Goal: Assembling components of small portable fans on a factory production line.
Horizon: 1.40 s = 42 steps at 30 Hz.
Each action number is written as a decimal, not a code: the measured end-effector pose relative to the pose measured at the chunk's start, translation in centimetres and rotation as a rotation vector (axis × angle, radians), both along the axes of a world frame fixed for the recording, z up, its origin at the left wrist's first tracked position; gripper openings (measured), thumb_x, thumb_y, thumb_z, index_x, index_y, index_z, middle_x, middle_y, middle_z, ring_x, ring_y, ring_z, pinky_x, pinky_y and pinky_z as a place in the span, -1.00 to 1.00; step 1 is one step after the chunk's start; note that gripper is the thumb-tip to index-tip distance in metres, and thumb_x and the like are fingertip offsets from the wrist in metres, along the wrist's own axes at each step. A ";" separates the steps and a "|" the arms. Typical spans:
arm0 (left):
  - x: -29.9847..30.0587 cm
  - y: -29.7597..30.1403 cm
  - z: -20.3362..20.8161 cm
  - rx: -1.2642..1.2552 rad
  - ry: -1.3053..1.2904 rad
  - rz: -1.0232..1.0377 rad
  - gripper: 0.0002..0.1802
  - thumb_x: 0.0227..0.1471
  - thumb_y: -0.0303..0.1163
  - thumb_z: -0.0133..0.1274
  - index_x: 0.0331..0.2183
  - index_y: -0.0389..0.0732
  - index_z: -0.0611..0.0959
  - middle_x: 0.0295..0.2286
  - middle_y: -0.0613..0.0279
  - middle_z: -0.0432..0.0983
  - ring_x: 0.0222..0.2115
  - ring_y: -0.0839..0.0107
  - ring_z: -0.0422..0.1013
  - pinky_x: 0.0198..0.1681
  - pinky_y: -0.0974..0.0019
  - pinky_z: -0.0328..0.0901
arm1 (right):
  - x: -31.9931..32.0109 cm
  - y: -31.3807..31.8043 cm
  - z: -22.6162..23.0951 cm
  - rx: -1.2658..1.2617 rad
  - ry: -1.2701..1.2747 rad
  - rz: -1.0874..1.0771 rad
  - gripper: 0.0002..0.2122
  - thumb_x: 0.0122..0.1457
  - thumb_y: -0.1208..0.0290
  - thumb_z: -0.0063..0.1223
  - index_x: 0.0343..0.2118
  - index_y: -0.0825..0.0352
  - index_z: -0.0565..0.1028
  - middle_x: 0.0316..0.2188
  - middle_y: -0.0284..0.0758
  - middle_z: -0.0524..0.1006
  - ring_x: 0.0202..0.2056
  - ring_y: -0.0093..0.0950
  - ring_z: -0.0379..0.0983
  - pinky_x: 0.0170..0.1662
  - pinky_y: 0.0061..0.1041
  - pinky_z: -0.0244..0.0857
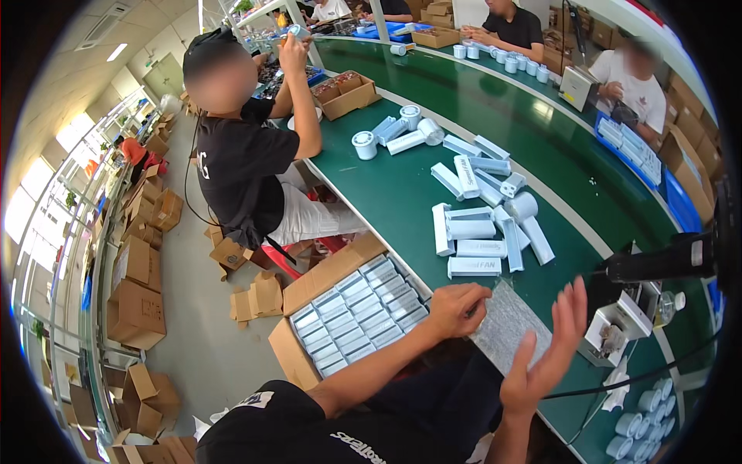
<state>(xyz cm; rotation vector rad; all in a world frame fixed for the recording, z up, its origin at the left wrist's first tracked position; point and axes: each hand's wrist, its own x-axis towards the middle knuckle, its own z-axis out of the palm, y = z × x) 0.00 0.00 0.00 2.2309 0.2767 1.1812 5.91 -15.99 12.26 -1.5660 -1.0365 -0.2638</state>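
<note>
My left hand [457, 311] is closed at the near edge of the green bench, beside a grey textured mat [510, 323]. A small dark spot shows between its fingers, too small to name. My right hand [547, 344] is raised over the mat's right side, open, with the fingers spread and nothing in them. Just beyond the mat lies a loose pile of pale blue plastic housings [473, 267], some with printing. To the right, a black tool [665, 264], which looks like a powered screwdriver, points toward the mat, close to my right hand.
An open carton [287, 344] packed with rows of blue housings stands at my left. Right of the mat are a white boxy device [618, 326], a clear bottle [669, 308], a black cable [610, 389] and several pale cylinders [643, 421]. A co-worker [243, 147] sits at the left.
</note>
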 end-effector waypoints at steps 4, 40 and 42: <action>-1.7 1.3 0.3 0.011 -0.029 -0.019 -0.83 -0.13 -0.59 0.15 -0.39 -0.14 0.65 -0.62 0.27 0.47 -0.68 0.29 0.40 -0.60 0.25 0.29 | 2.0 4.1 -4.2 -0.161 0.210 -0.245 -0.51 0.28 0.51 0.00 0.28 0.36 0.26 0.36 -0.07 0.20 0.34 -0.08 0.19 0.32 -0.07 0.12; -3.8 -1.3 2.1 -1.828 0.350 -1.517 0.10 0.24 0.39 -0.48 0.22 -0.57 0.26 -0.11 -0.64 0.42 -0.18 -0.32 0.55 -0.18 -0.13 0.52 | 3.8 -11.3 -4.4 0.055 0.690 0.422 -0.61 0.16 0.72 0.16 0.08 0.43 0.47 -0.02 -0.26 0.49 0.02 -0.48 0.45 0.04 -0.50 0.36; -2.8 -2.2 2.4 -1.735 0.566 -1.636 0.18 0.15 0.44 -0.30 0.19 -0.66 0.23 -0.10 -0.60 0.43 -0.18 -0.26 0.57 -0.15 -0.09 0.53 | 4.5 -11.4 -5.0 -0.036 0.655 0.505 -0.56 0.11 0.70 0.20 0.10 0.42 0.48 0.02 -0.21 0.50 0.05 -0.41 0.45 0.13 -0.40 0.33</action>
